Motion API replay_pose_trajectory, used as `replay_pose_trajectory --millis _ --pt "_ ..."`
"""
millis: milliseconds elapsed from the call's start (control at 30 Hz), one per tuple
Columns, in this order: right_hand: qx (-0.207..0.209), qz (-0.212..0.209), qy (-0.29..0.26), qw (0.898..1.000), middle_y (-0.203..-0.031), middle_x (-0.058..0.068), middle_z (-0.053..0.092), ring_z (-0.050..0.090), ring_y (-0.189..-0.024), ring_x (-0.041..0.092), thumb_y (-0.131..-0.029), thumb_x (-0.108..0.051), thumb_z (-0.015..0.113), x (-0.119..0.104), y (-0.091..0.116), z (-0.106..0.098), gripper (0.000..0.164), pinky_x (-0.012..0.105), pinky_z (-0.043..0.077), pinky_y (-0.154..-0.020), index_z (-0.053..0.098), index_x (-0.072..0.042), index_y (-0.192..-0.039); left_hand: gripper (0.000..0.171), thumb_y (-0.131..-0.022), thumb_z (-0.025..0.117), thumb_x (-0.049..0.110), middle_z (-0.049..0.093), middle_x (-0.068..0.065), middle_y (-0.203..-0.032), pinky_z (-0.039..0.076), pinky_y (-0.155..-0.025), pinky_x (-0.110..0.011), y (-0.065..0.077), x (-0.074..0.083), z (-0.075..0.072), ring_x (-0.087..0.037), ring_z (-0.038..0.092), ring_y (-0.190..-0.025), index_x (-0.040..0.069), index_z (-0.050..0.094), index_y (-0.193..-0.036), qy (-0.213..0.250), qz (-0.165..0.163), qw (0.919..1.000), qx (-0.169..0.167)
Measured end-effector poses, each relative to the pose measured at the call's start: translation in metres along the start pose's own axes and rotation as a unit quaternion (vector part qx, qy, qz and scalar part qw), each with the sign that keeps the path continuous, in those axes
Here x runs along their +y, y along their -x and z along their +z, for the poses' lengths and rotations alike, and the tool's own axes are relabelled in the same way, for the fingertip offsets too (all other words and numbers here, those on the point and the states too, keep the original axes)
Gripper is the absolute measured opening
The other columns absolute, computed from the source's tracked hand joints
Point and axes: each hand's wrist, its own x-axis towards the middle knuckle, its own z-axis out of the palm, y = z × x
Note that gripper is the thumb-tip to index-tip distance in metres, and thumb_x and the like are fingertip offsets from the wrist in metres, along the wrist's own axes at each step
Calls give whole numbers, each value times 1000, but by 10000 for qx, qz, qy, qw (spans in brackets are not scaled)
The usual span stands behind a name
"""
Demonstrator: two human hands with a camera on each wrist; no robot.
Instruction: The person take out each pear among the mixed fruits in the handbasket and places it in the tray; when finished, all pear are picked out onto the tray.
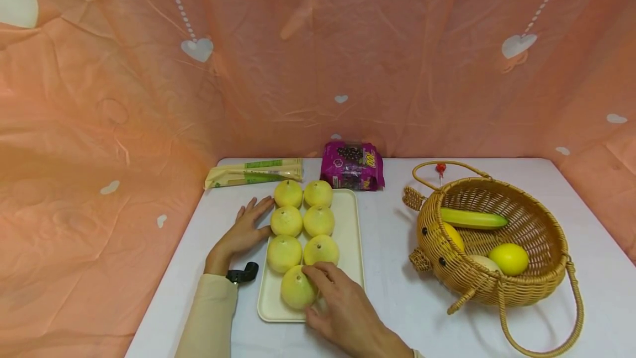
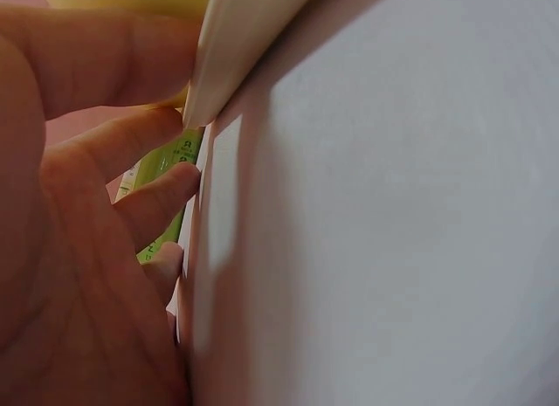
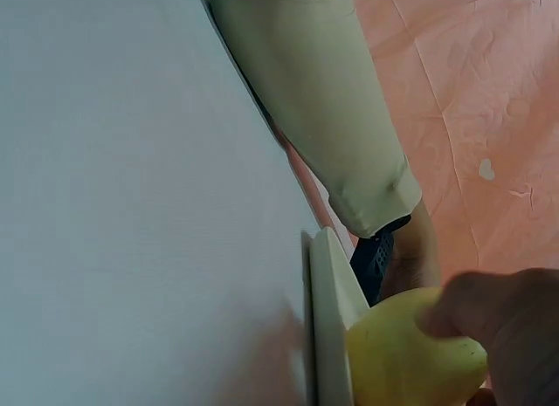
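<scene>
A cream rectangular tray (image 1: 350,225) holds several round, pale yellow fruits with small stem ends, lined up in two columns. My right hand (image 1: 343,303) grips the nearest yellow fruit (image 1: 296,287), fingers on its top and thumb low on its near side. In the right wrist view, that yellow fruit (image 3: 406,354) sits just inside the tray's raised rim (image 3: 330,310). My left hand (image 1: 245,231) lies at the tray's left side with its fingers extended. Up close in the left wrist view, its fingertips (image 2: 175,118) are right at the tray's edge.
To the right stands a pig-shaped wicker basket (image 1: 546,225) with a green-yellow banana (image 1: 474,219), a lemon (image 1: 508,259) and other fruit inside. Behind the tray lie a purple snack bag (image 1: 353,167) and a long beige-green packet (image 1: 253,173). A red lollipop (image 1: 440,170) shows behind the basket.
</scene>
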Motion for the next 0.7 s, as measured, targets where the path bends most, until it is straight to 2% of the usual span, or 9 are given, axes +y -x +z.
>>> replay_pose_trajectory --millis 133,300,433,600,700 --pt "-22 31 -98 9999 -129 1 67 69 -109 11 -76 -28 99 1 0 1 71 29 65 -92 68 -12 -138 79 -98 66 16 23 -19 -182 -13 -136 -64 0 0 0 -44 -3 -171 4 36 -170 31 -56 10000 -17" --pt "254 -41 -261 9993 -124 0 68 70 -104 9 -75 -20 100 5 0 4 66 26 64 -87 70 -12 -133 79 -99 67 18 23 -17 -182 -13 -136 -63 0 0 0 -43 -4 -172 6 36 -171 38 -123 9999 -29" --pt "211 -21 -440 9988 -126 0 68 69 -101 8 -76 -18 98 6 0 4 67 23 63 -86 69 -12 -135 79 -99 67 19 23 -17 -182 -12 -136 -64 0 0 0 -43 -4 -172 6 37 -171 10 -113 9999 -25" --pt "22 150 -1184 9928 -127 2 67 67 -90 9 -78 -12 96 8 0 -1 65 17 59 -77 68 -9 -137 79 -99 67 18 23 -19 -182 -12 -136 -64 0 0 0 -44 -3 -171 5 37 -171 -3 -80 10000 -41" --pt "-47 184 -1640 9863 -125 2 67 67 -89 11 -80 -10 95 12 -1 -7 64 18 60 -73 67 -9 -138 78 -99 66 17 23 -19 -182 -12 -136 -64 0 0 0 -44 -3 -171 5 36 -171 -20 -53 10000 -32"
